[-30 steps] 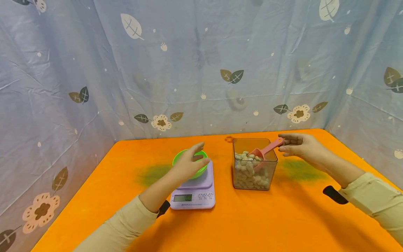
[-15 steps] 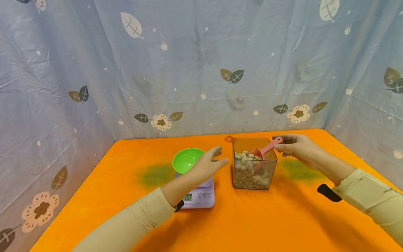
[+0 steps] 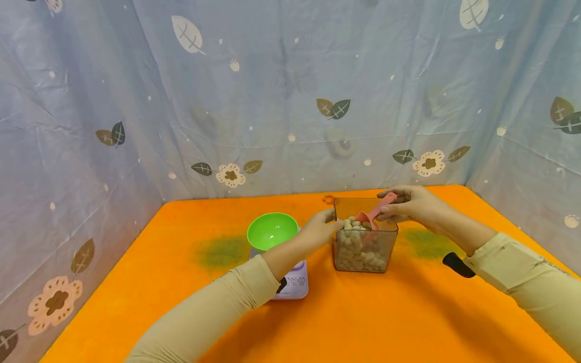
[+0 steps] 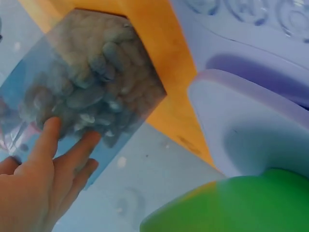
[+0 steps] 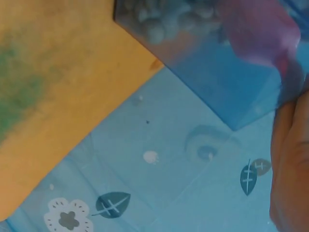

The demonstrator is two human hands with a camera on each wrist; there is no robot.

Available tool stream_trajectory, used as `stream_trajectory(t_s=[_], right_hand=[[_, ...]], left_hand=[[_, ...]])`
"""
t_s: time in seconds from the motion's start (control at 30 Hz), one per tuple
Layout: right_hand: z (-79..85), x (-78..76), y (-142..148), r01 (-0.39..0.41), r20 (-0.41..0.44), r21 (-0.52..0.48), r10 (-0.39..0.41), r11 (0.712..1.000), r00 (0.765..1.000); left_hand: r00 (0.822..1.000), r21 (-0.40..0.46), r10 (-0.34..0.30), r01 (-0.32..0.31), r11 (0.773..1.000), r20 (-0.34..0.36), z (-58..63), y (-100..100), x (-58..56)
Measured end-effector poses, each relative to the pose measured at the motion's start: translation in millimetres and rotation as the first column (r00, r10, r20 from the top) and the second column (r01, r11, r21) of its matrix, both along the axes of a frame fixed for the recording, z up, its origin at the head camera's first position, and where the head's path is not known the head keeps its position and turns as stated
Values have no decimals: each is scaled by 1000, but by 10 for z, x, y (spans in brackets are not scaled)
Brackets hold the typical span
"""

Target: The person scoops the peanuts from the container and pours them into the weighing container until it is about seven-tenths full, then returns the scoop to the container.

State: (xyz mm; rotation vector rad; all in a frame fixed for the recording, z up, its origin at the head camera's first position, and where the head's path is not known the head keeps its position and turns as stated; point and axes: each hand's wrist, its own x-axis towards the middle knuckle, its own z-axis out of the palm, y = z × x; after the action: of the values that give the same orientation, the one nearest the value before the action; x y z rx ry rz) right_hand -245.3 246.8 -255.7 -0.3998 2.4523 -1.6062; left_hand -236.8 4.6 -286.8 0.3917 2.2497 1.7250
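Observation:
In the head view my right hand (image 3: 413,205) pinches the handle of a pink scoop (image 3: 368,216). The scoop's bowl lies among pale oval pieces (image 3: 358,249), like beans or unshelled peanuts, in a clear square container (image 3: 388,252). My left hand (image 3: 317,229) is at the container's left side. In the left wrist view its fingers (image 4: 79,152) extend against the clear wall; firm contact is hard to judge. In the right wrist view only part of my right hand (image 5: 292,169) shows, by the blurred scoop (image 5: 260,34).
A green bowl (image 3: 272,232) sits on a lilac kitchen scale (image 3: 297,287), left of the container. My left forearm crosses in front and hides part of the scale's display. An orange cloth (image 3: 363,317) covers the table; a leaf-patterned curtain (image 3: 281,101) surrounds it.
My left hand has moved right, from over the green bowl to the container's side. My right hand has moved left and taken the scoop's handle, which now stands steeper and further left.

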Motion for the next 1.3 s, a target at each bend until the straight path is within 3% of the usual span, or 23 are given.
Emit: stream_trajectory(t_s=[0.33,0.5,0.63,0.9,1.03,1.17,1.3], right_hand=[[28,-97,-112,-84,7,76,84,994,996],[-39,-114,-196,-46,44,-51,48,998,998],[-98,-92,-206,16,59,-184,-5,983,998],[-150,-27,-190,60,115,-418,-13,906,993],[-167,2,-148,86,140,-528,-13,845,990],[-188,13,-71,85,171,-639,33,765,985],[-203,13,-21,83,187,-673,61,735,980]], left_hand=[[996,118,1,-11,993,89,-52,63,-78],[995,159,5,-22,987,104,-64,37,-61],[994,165,3,-21,986,112,-64,28,-59],[991,165,-4,-18,986,132,-67,-12,-46],[991,176,-9,-15,984,132,-78,-16,-51],[991,184,-12,-12,983,130,-81,-7,-53],[991,189,-9,-16,982,134,-65,14,-42]])
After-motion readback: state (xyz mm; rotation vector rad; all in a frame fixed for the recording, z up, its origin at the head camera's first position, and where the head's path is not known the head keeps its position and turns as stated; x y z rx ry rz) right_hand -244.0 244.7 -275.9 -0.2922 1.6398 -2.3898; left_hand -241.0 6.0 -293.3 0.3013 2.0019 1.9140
